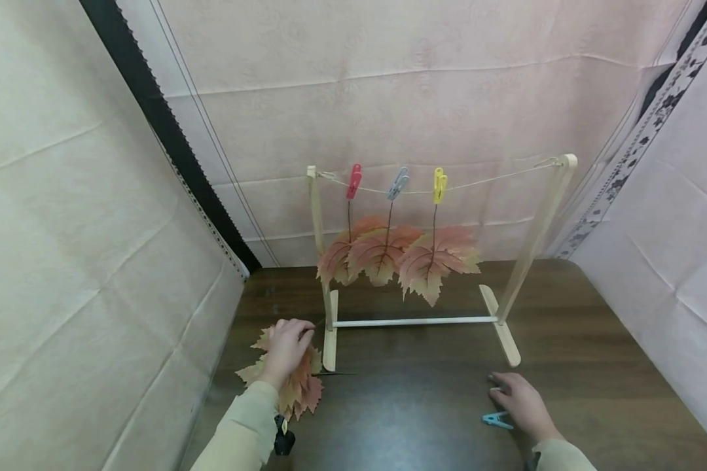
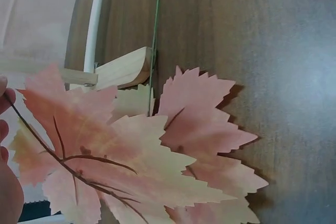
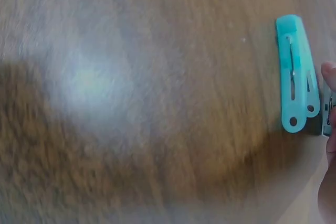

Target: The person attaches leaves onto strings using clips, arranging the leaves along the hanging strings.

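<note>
My left hand (image 1: 287, 347) pinches the dark stem of an orange-pink artificial leaf (image 2: 105, 145), whose blade lies over other leaves (image 2: 210, 124) on the table. On the right, my right hand (image 1: 524, 400) grips a grey clothespin (image 3: 326, 113), mostly covered by the fingers. Close beside that hand lies a turquoise clothespin (image 3: 292, 77). Behind both hands stands a small wooden clothesline rack (image 1: 533, 239). From its string hang several leaf parts as three leaves (image 1: 436, 261), held at their stems by red (image 1: 354, 182), grey-blue (image 1: 397, 184) and yellow (image 1: 440, 186) clothespins.
The rack's white crossbar (image 1: 412, 322) and wooden feet (image 1: 508, 337) stand on the dark wooden table (image 1: 400, 405). Pale cloth walls (image 1: 424, 118) enclose the table at the back and sides. A small black object (image 1: 284, 438) shows by the left sleeve.
</note>
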The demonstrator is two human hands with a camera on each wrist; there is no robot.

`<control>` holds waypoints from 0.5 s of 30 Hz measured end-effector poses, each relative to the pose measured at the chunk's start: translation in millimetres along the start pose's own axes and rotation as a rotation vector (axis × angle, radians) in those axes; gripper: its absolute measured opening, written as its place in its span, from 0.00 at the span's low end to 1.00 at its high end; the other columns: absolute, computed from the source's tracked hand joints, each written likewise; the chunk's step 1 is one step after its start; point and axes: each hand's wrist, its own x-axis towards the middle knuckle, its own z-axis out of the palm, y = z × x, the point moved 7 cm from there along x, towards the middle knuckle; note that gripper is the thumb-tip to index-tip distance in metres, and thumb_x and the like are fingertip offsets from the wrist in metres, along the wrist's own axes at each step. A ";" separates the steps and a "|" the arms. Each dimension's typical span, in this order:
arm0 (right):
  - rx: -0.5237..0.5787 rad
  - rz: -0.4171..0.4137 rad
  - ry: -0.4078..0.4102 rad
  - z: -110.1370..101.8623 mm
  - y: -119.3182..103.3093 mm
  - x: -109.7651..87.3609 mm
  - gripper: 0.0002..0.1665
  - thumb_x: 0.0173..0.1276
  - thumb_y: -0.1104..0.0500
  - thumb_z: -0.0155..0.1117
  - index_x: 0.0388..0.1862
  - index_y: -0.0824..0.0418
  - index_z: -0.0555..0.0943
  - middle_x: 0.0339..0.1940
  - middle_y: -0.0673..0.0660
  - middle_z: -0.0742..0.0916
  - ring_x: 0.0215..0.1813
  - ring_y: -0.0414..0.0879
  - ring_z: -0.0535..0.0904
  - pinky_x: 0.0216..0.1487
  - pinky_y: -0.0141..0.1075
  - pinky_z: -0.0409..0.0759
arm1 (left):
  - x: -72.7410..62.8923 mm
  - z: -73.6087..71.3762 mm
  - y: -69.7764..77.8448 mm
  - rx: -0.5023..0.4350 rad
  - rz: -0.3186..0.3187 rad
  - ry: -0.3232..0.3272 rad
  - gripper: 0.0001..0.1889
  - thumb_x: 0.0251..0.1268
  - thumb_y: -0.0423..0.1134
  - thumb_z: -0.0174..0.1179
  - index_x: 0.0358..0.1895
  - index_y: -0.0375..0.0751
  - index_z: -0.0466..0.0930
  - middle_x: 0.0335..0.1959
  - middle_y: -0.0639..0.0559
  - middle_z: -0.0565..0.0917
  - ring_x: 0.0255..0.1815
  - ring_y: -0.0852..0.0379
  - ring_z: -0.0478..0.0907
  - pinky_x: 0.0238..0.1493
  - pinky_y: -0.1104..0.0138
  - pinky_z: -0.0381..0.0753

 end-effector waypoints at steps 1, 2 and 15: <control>0.018 0.010 0.009 -0.2 0.8 0.0 0.23 0.62 0.56 0.65 0.53 0.68 0.78 0.50 0.67 0.80 0.50 0.62 0.77 0.47 0.55 0.74 | 0.7 -1.7 -0.3 -0.002 -0.004 0.009 0.04 0.63 0.39 0.61 0.39 0.50 0.84 0.39 0.56 0.83 0.41 0.53 0.70 0.44 0.54 0.62; 0.037 0.024 0.017 -0.3 2.0 0.2 0.24 0.63 0.55 0.65 0.53 0.67 0.78 0.51 0.67 0.79 0.50 0.61 0.77 0.47 0.55 0.74 | 1.5 -3.5 -0.6 -0.002 -0.004 0.022 0.04 0.63 0.38 0.61 0.38 0.50 0.84 0.39 0.56 0.83 0.41 0.52 0.70 0.44 0.54 0.62; 0.216 0.170 0.059 -15.8 -14.2 10.2 0.31 0.68 0.46 0.58 0.61 0.66 0.71 0.57 0.68 0.75 0.54 0.62 0.74 0.48 0.53 0.74 | 15.1 -26.4 -4.2 0.011 -0.003 0.108 0.05 0.64 0.38 0.60 0.39 0.43 0.84 0.39 0.51 0.84 0.42 0.49 0.72 0.42 0.55 0.64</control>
